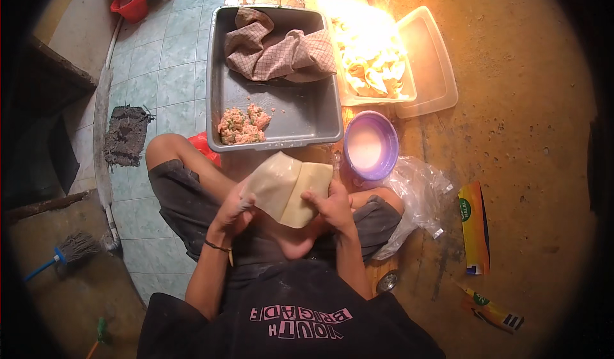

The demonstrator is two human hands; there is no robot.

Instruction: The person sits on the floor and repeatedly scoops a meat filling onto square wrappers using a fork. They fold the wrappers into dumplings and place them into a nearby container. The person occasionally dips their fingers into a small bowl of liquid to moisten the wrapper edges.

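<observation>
Between my hands, above my crossed legs, are thin pale dough wrappers (pixel 288 188), apparently a stack with one part fanned or folded over. My left hand (pixel 238 210) grips their left edge, with a whitish, dusty thumb on top. The right edge is pinched by my right hand (pixel 331 205), its thumb lying on the upper face. Just beyond them stands a grey plastic tub (pixel 283 144) holding minced filling with green bits (pixel 242 126) in its near left corner and a checked cloth (pixel 283 54) bunched at its far end. A purple bowl of whitish liquid (pixel 367 145) stands right of the tub.
A clear plastic box (pixel 379 101) of folded dumplings, partly lost in glare, adjoins the tub, with a translucent lid (pixel 434 66) beside it. A crumpled plastic bag (pixel 419 196) lies by my right knee. Yellow packaging (pixel 475 229) is on the right. A rag mat (pixel 127 136) lies left.
</observation>
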